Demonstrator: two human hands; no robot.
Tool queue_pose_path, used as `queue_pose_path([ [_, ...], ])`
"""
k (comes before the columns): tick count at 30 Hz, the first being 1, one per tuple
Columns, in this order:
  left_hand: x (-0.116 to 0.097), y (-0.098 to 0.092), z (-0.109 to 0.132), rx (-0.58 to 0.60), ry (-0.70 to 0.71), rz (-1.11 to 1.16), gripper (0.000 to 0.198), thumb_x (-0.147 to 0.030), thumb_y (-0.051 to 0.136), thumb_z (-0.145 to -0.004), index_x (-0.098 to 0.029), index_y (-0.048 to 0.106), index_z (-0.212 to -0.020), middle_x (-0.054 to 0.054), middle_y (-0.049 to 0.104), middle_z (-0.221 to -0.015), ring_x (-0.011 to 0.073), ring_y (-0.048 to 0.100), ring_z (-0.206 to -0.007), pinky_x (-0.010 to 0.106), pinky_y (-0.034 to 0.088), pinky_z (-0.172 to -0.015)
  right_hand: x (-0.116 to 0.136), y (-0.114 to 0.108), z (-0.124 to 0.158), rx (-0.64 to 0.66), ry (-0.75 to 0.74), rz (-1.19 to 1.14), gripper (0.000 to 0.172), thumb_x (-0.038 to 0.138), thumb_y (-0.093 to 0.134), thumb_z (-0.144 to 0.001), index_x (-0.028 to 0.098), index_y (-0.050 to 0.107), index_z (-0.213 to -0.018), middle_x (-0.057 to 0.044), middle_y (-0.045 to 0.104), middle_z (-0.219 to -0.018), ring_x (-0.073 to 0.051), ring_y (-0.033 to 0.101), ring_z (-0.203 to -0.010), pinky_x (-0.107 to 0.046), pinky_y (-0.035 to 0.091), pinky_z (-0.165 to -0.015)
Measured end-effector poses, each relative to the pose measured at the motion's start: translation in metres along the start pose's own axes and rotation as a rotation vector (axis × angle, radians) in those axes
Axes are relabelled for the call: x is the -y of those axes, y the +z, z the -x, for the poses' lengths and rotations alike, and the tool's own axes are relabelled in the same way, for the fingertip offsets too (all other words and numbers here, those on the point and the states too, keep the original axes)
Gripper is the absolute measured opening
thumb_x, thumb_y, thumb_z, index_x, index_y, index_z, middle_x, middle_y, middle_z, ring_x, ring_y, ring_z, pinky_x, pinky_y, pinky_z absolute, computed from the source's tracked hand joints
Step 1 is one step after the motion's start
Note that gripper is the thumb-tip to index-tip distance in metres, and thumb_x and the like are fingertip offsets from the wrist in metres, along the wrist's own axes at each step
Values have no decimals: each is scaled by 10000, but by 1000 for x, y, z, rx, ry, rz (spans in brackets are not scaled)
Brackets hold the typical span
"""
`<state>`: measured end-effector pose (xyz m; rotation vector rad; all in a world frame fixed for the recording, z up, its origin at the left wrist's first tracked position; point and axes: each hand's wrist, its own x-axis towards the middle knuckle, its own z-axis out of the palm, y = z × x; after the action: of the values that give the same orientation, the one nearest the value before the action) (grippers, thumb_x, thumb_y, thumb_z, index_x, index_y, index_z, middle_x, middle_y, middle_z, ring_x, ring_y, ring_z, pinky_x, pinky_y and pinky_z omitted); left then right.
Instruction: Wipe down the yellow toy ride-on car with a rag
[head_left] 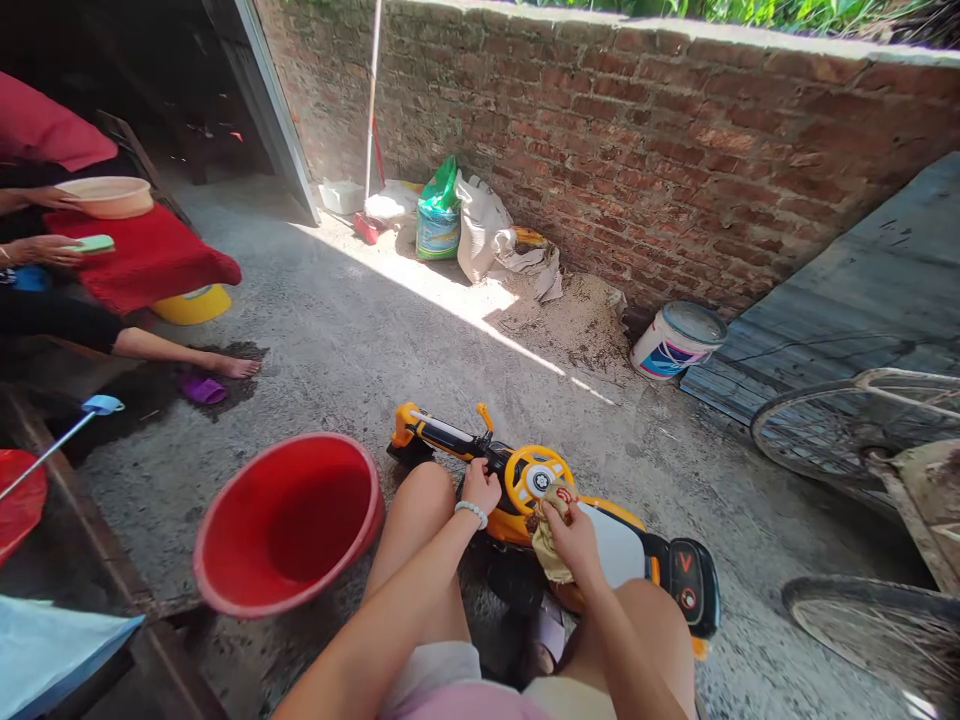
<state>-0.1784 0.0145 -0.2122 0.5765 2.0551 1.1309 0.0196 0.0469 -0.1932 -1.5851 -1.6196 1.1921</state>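
Observation:
A yellow and black ride-on toy excavator (442, 433) stands on the concrete in front of my knees, its arm pointing left. My left hand (481, 488), with a beaded bracelet on the wrist, rests against the toy's front just left of the yellow steering wheel (516, 463); its fingers are curled on the black part there. A crumpled, stained yellowish cloth (551, 555) is bunched in my right hand (576, 540), close to the wheel's lower right rim and the pale seat (611, 545).
A big red basin (225, 540) is left of my knees. At far left, a seated person holds a pale basin (112, 197) and a green brush (94, 243). Sacks (480, 225) and a paint bucket (675, 340) line the brick wall (570, 120). Cart wheels (780, 440) are at right.

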Motion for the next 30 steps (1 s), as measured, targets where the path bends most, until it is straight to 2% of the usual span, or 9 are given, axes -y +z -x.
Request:
queue_pose_path([
  [3,-17,-30,-13,-103,132,-249,634,-95,602,-854,-185,518,-1476,189,493,-1508,293,439,-1475,434,343,-1230,25,20,-9,-19,-284,372,344,461,621,-878,183,736,-1044,-178,698,-1235,-321,622,-1121,-444,492,-979],
  [5,-26,-46,-22,-103,135,-432,753,-107,605,-841,-265,454,-1562,149,349,-1661,322,259,-1583,508,271,-1266,38,37,-10,88,-401,633,360,332,674,-854,194,722,-1182,-182,602,-1432,-342,551,-1244,-460,449,-1034],
  [8,-29,-57,-31,-25,73,-650,830,-135,628,-824,-339,411,-1599,88,201,-1753,357,86,-1628,648,194,-1258,46,53,-7,240,-447,927,466,219,732,-794,240,707,-1259,-150,588,-1461,-354,518,-1258,-464,437,-1006],
  [10,-27,-60,-33,6,92,-749,840,-145,633,-823,-340,403,-1606,82,162,-1766,350,53,-1634,676,152,-1257,45,53,-5,270,-450,1013,396,221,727,-805,243,732,-1200,-148,621,-1406,-360,514,-1235,-468,440,-971],
  [13,-23,-64,-32,33,149,-820,820,-135,621,-825,-324,427,-1599,84,146,-1769,329,47,-1637,651,131,-1274,38,45,-4,284,-476,1047,316,220,719,-810,253,753,-1123,-134,630,-1398,-362,510,-1217,-476,437,-952],
  [19,-22,-67,-25,118,194,-865,832,-99,607,-831,-320,417,-1610,101,143,-1767,334,67,-1636,648,130,-1273,23,21,0,313,-516,1084,405,164,686,-787,262,737,-1176,-89,561,-1532,-356,492,-1262,-459,432,-955],
  [26,-20,-50,-7,190,304,-822,863,-106,695,-756,-283,484,-1574,151,261,-1726,404,107,-1619,662,39,-1274,-2,-26,14,349,-492,1218,540,114,633,-775,282,713,-1282,-61,499,-1603,-358,512,-1272,-470,436,-990],
  [30,-17,-51,-2,215,403,-829,840,-78,677,-748,-313,527,-1540,130,374,-1674,382,220,-1589,660,-29,-1274,-5,-47,9,375,-471,1163,474,94,627,-757,265,761,-1178,-85,554,-1535,-339,545,-1240,-438,445,-991],
])
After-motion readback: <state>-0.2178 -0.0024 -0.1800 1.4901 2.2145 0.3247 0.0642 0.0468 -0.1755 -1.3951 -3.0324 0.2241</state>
